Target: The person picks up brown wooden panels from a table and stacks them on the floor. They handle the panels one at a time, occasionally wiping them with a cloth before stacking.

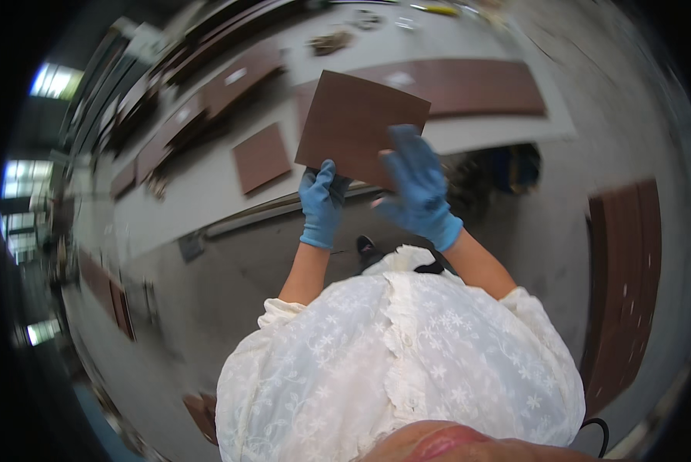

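Observation:
A square brown board (pixel 357 123) is held tilted in front of me, above the near edge of the worktable. My left hand (pixel 321 204), in a blue glove, grips its lower edge, with the fingers closed there. My right hand (pixel 422 189), gloved in blue too, is at the board's right side. Its fingers are stretched out over the face and slightly blurred; whether they touch the surface I cannot tell. Left of the held board, a smaller-looking brown board (pixel 262 158) lies flat on the table.
The pale worktable (pixel 161 219) carries a long brown panel (pixel 492 86) behind the held board and stacked brown panels (pixel 242 77) at the left. A tan bundle (pixel 330 42) lies toward the back. More long panels (pixel 626 285) stand on the right over the grey floor.

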Motion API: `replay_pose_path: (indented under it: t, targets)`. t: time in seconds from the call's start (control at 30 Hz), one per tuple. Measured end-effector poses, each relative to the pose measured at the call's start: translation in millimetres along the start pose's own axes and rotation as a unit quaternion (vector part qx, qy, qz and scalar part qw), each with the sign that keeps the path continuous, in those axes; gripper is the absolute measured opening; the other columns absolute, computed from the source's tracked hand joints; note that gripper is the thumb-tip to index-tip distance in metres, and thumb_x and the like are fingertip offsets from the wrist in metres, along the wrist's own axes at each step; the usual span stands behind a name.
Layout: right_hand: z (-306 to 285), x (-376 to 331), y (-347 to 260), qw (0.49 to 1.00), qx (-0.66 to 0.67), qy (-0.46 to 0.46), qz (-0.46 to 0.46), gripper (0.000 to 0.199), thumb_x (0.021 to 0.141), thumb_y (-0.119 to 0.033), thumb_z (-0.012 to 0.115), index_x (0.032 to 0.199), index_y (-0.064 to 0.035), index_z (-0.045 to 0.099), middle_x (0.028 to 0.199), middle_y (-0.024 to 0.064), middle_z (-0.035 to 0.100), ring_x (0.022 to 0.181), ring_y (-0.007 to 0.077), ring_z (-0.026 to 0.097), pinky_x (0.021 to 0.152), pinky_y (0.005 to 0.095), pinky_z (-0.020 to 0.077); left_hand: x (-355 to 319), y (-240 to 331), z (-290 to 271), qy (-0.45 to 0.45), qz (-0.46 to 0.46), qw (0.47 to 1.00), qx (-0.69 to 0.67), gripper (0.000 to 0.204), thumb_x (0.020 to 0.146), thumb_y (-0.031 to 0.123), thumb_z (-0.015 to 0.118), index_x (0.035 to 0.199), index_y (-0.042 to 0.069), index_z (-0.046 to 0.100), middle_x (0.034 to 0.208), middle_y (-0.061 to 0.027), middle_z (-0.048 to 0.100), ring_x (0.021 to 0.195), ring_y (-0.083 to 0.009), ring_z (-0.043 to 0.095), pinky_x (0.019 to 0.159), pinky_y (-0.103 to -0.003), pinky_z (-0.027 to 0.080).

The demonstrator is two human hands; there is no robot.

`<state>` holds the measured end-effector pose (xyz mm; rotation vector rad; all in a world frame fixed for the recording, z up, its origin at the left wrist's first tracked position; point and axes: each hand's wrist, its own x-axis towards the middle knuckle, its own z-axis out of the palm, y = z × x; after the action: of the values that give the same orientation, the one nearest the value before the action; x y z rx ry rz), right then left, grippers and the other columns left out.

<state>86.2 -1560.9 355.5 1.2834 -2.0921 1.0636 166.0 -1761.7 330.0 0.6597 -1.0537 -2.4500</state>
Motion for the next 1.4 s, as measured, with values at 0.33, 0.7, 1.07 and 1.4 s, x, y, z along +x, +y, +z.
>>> replay_pose_path:
  t: [0.33,0.7,1.07,1.4]
  targets:
    - [-307.9,-255.5,166.4,0.859,-0.329,0.101,0.379,0.072,0.094,-0.065,0.056,0.126,-0.001,0.059,0.143,0.0237,0.052,0.134,0.0416,0.048,0.107,0.0564,0.0395,-80.4,-270.2,244.7,-0.179,-0.25,0.927,0.214,0.017,0.096,0.016,0.068,0.11,0.006,0.064,0.089,-0.0021,0.068,0.072,-0.0133,0.067,0.073,-0.031,0.061]
    - [-390.3,-284.1,252.3,0.915,-0.028,-0.049,0.399,0.075,0.103,-0.069,0.03,0.146,-0.0114,0.052,0.153,0.0115,0.05,0.149,0.0287,0.038,0.123,0.0561,0.015,-140.5,-465.7,410.8,-0.37,-0.409,0.81,0.198,0.026,0.097,0.02,0.069,0.116,0.004,0.061,0.107,-0.006,0.068,0.093,-0.0198,0.069,0.084,-0.035,0.059]
    - [-596.4,-448.1,311.3,0.737,-0.413,0.072,0.53,0.054,0.092,-0.052,0.065,0.124,-0.0087,0.066,0.133,0.0206,0.063,0.126,0.0363,0.059,0.105,0.048,0.0456,-138.6,-595.6,586.6,-0.488,-0.456,0.686,0.289,0.023,0.098,0.016,0.066,0.115,0.001,0.064,0.104,-0.0076,0.071,0.089,-0.0187,0.07,0.083,-0.036,0.06]
    - [-765.4,-619.2,267.9,0.626,0.23,0.407,0.623,0.07,0.092,-0.044,0.072,0.141,0.003,0.056,0.13,0.013,0.065,0.122,0.0178,0.059,0.107,0.0328,0.044,-244.7,-754.7,701.1,-0.542,-0.5,0.606,0.299,0.022,0.097,0.018,0.065,0.117,0.007,0.064,0.109,-0.0047,0.07,0.098,-0.0183,0.07,0.09,-0.039,0.059]
